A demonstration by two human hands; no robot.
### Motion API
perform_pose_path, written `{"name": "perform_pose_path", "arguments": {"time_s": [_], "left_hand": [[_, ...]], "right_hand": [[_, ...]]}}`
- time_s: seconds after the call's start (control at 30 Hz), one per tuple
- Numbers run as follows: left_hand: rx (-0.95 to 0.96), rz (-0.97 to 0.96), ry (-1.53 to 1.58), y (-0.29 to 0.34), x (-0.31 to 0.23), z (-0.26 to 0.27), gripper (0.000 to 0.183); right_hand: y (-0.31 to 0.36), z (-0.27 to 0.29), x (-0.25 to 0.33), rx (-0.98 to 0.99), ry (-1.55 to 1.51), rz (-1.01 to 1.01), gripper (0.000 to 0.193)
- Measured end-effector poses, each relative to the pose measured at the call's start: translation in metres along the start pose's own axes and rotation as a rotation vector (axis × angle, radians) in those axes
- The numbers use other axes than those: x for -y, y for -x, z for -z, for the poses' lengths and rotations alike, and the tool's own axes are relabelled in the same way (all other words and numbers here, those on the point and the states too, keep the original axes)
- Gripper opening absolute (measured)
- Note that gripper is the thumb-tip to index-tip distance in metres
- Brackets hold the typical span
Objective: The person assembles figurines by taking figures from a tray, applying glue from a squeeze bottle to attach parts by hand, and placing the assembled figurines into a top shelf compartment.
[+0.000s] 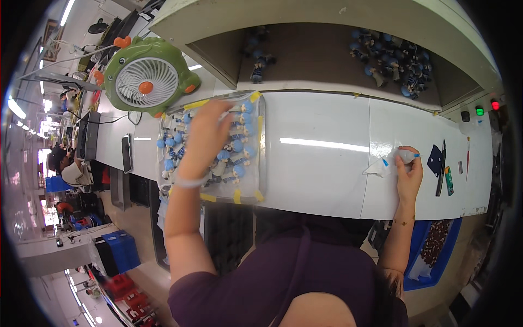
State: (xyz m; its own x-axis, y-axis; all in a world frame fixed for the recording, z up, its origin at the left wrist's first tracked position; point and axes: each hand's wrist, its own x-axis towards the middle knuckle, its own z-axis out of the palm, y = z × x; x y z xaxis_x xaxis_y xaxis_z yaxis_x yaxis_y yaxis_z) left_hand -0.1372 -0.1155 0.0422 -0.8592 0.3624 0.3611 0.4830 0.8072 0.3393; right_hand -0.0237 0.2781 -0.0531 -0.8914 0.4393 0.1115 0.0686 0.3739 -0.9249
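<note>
My left hand (210,133) is over a tray (262,158) edged with yellow tape, at the left of the bench. Its thumb and fingers look apart, with no object visible between them; the fingertips are slightly blurred. Rows of small figurines (238,146) with light blue round heads lie in the tray, some hidden under this hand. At the right, my right hand (409,177) is closed around a small whitish squeeze bottle (406,156) with a blue tip. Beside it lies a crumpled white tissue (376,169) with a small blue piece (385,162) on it.
A green fan (146,76) stands behind the tray; a phone (127,153) lies left of it. More figurines (392,60) sit on the shelf at the back. Right of my right hand are a dark cloth (435,160), a black pen-like tool (441,174) and a green strip (449,181). A blue bin (436,278) is below.
</note>
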Motion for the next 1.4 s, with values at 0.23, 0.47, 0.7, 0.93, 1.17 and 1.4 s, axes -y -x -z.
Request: {"name": "perform_pose_path", "arguments": {"time_s": [0.23, 0.47, 0.7, 0.93, 1.17, 1.4], "left_hand": [[-0.121, 0.051, -0.372, -0.159, 0.048, -0.119, 0.032], [-0.2, -0.009, -0.275, -0.219, 0.053, -0.12, 0.032], [-0.344, -0.304, -0.224, -0.231, 0.011, -0.155, 0.037], [-0.269, -0.504, -0.189, -0.261, 0.036, -0.147, 0.041], [-0.205, -0.667, -0.147, -0.273, 0.033, -0.157, 0.043], [-0.194, -0.713, -0.204, -0.292, 0.05, -0.151, 0.045]], "right_hand": [[0.001, 0.002, -0.001, 0.009, -0.005, 0.052, 0.017], [0.002, 0.006, -0.007, -0.015, 0.071, 0.07, 0.02], [0.0, 0.007, 0.006, -0.027, 0.13, -0.025, 0.023], [-0.009, 0.012, 0.012, -0.063, 0.239, 0.122, 0.021], [-0.01, 0.018, 0.01, -0.022, 0.241, 0.09, 0.021], [-0.01, 0.018, 0.008, -0.027, 0.245, 0.116, 0.02]]}}
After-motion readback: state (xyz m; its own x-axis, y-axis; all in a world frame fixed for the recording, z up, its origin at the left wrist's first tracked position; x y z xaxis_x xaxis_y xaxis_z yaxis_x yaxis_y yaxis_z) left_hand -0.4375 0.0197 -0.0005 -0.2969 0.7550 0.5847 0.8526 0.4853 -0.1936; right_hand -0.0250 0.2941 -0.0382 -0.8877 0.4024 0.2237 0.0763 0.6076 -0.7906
